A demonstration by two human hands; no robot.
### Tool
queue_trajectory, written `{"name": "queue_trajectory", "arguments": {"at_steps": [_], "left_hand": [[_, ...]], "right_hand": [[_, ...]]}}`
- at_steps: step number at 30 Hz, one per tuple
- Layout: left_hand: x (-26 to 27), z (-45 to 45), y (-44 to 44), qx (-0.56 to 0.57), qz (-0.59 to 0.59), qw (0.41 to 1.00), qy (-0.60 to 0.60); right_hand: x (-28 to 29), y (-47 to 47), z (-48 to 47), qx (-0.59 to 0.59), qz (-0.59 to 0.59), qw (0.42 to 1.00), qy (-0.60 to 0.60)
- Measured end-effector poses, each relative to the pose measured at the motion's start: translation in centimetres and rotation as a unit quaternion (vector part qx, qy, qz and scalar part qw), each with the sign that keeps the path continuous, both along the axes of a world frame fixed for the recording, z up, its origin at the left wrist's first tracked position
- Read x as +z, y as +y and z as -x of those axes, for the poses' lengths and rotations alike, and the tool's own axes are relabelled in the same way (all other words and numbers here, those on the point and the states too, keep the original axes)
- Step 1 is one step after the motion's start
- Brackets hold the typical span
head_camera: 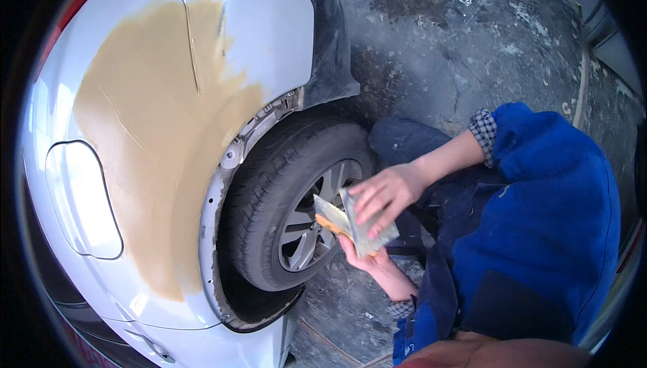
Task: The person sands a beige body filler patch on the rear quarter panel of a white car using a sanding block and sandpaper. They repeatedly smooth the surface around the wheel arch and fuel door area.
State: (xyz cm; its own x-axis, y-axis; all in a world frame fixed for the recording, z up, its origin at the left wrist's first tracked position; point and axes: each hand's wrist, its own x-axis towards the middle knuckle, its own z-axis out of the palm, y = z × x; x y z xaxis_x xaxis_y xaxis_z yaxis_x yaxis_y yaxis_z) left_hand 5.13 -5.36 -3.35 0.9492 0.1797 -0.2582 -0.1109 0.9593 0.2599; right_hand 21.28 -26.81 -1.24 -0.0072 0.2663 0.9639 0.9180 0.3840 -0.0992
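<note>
My right hand [386, 196] is over a flat grey body filler spreader [371, 234], its fingers laid along the face; the hand is a little blurred. From below, my left hand [361, 257] grips a second thin spreader [331, 211] that carries a strip of orange-yellow filler [333, 227]. The two blades meet at an angle in front of the wheel [311, 216]. Beyond them, a wide coat of tan body filler [151, 115] covers much of the white rear quarter panel [273, 19] around the wheel arch. Raised ridges run across the coat.
A fuel door [83, 198] sits left of the filler, and a door handle [149, 345] is at the bottom. The bumper is off at the arch, where a bare bracket [232, 155] shows. A dark liner [328, 39] sticks out above the tyre. The concrete floor [429, 54] is stained.
</note>
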Motion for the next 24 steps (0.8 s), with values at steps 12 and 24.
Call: {"name": "queue_trajectory", "arguments": {"at_steps": [12, 24], "left_hand": [[7.2, -3.9, -5.1, 0.086, -0.657, 0.746, 0.066], [1.4, -1.9, -1.5, 0.290, -0.552, 0.768, 0.144]], "right_hand": [[0.4, -4.7, -6.3, -0.173, 0.135, 0.975, 0.043], [-1.9, -3.6, -4.1, -0.014, 0.267, 0.963, 0.034]]}}
